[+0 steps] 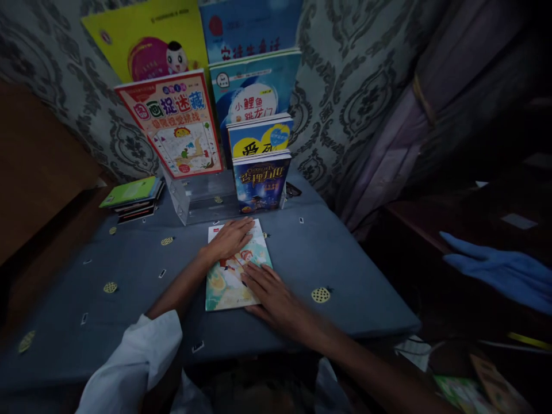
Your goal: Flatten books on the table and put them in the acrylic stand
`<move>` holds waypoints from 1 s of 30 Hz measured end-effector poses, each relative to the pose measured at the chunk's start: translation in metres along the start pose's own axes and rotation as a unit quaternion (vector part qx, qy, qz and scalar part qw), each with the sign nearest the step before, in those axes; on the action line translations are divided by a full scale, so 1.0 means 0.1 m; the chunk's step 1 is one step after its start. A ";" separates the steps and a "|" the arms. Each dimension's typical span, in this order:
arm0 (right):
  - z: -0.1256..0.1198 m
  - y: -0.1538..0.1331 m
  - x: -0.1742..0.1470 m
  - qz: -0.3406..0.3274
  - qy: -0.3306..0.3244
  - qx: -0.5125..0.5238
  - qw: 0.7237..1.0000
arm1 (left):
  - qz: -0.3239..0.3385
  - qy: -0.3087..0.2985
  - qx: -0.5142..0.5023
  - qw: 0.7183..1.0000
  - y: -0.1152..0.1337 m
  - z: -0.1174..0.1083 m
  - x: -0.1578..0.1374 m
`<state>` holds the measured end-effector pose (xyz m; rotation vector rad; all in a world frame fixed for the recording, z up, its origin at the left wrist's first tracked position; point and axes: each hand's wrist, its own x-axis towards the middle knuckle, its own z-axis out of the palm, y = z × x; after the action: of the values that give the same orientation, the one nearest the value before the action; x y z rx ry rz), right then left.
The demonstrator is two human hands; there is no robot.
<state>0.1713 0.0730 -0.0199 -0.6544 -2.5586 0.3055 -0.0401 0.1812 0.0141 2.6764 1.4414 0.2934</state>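
Note:
A thin book (230, 290) with a pale green illustrated cover lies on the table in front of me. My left hand (230, 238) rests flat across its upper part, fingers stretched out toward the right. Lower down, my right hand (276, 296) lies over the book's right edge with its fingers extended on the cover. Neither hand grips anything. Just beyond the book stands a clear display rack (202, 201). A dark blue book (261, 184) leans in its front right, and a red-bordered book (179, 126) stands at its left.
Behind these stand a yellow book (150, 43) and a teal book (256, 80). A stack of books (133, 195) lies at the table's far left. Dark glasses (293, 190) sit right of the rack. A blue glove (500, 267) shows beyond the blue tablecloth's (345, 259) right edge.

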 end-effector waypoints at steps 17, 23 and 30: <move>-0.20 -0.10 0.02 0.014 0.005 0.026 1.000 | 0.023 -0.011 -0.048 0.999 0.28 0.01 -0.01; -0.22 -0.13 0.01 0.078 0.063 -0.021 0.995 | 0.066 -0.042 -0.080 0.994 0.41 -0.04 -0.24; -0.13 -0.09 0.01 0.098 0.111 -0.065 0.987 | 0.123 -0.069 -0.112 0.984 0.81 -0.17 -0.64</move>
<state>0.1732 0.0667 -0.0056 -0.9373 -2.3192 0.1226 -0.0113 0.0830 0.0361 2.6285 0.9756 0.2629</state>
